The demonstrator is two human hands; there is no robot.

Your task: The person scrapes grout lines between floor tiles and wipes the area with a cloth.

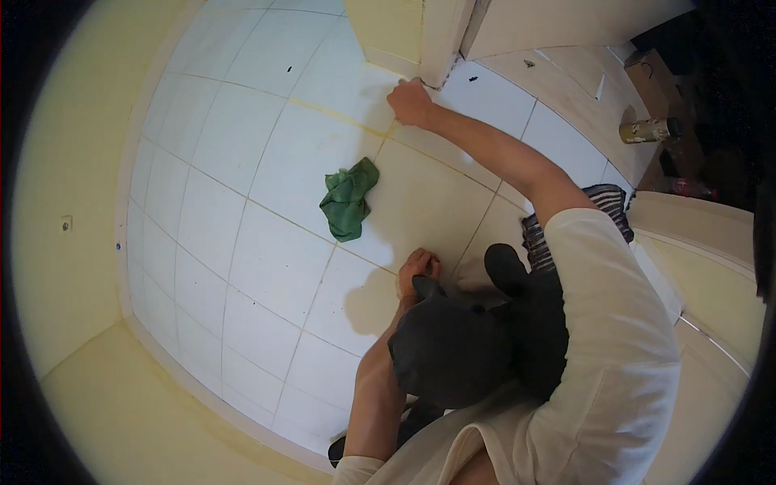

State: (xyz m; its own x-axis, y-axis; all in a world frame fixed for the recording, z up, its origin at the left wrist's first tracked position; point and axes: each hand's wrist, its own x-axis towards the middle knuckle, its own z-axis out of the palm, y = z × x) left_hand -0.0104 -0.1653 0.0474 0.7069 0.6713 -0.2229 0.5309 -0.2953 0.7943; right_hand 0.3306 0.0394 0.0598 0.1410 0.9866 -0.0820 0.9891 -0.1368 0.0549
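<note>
I am down low on a white tiled floor [267, 226], its grout lines running dark in places and yellowed in others, most strongly on the line beyond the cloth. Pale yellow walls [81, 162] stand to the left and at the lower left, with a socket [67, 223] set in the left one. A door frame [440, 40] rises at the top, and my right hand [411, 103] is at its foot, fingers curled in tightly; whether they pinch anything I cannot tell. My left hand [418, 268] is low over the tiles beside my black-clad leg [453, 347], fingers bent — what is under them, if anything, is hidden from me.

The green cloth [347, 200] lies crumpled on the tiles between my two hands, touched by neither.

Off to the right are a cylindrical canister [647, 131] with a dark end and a brown cardboard box [653, 81]; I cannot see inside them. Counting up: one cloth, one canister, one striped mat [540, 242] by my right arm — and two larger dark bits [473, 78] on the white tiles.
</note>
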